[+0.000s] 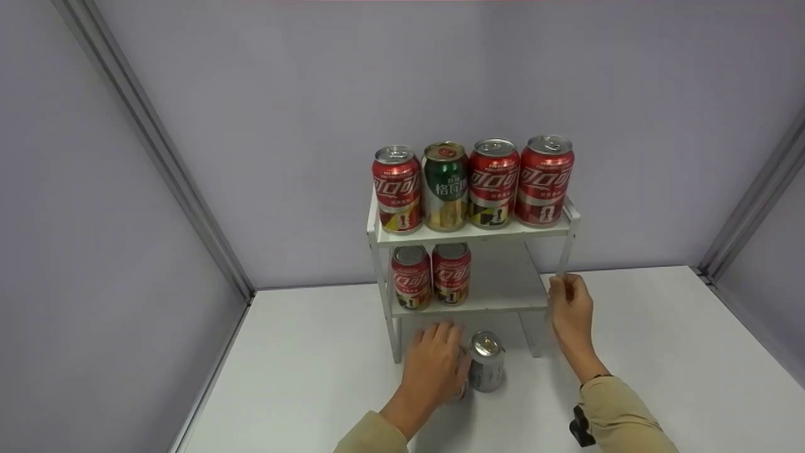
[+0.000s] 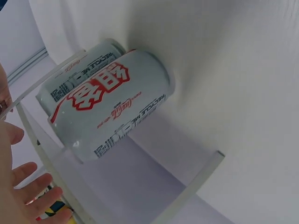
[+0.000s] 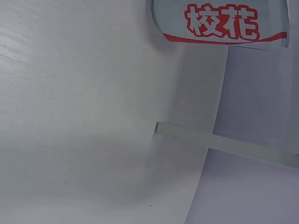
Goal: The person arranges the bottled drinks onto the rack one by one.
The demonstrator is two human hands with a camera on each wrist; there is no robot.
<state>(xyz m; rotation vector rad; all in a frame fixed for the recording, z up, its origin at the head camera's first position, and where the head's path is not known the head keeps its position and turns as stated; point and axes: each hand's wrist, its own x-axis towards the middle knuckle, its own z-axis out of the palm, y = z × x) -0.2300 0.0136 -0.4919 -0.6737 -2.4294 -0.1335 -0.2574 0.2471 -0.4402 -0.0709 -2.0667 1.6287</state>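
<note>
My left hand reaches in front of a white two-tier rack, fingers extended beside two silver soda cans. One silver can stands upright at the rack's foot; the hand mostly hides the other can. In the left wrist view the fingers are spread near the shelf edge, apart from the cans. My right hand grips the rack's right post, with thumb and fingers bent around it. The right wrist view shows a silver can with red lettering and a rack leg, but no hand.
Along the top shelf stand several cans: red cola cans and one green-and-gold can. Two red cola cans occupy the left half of the lower shelf. Pale panels enclose the white table.
</note>
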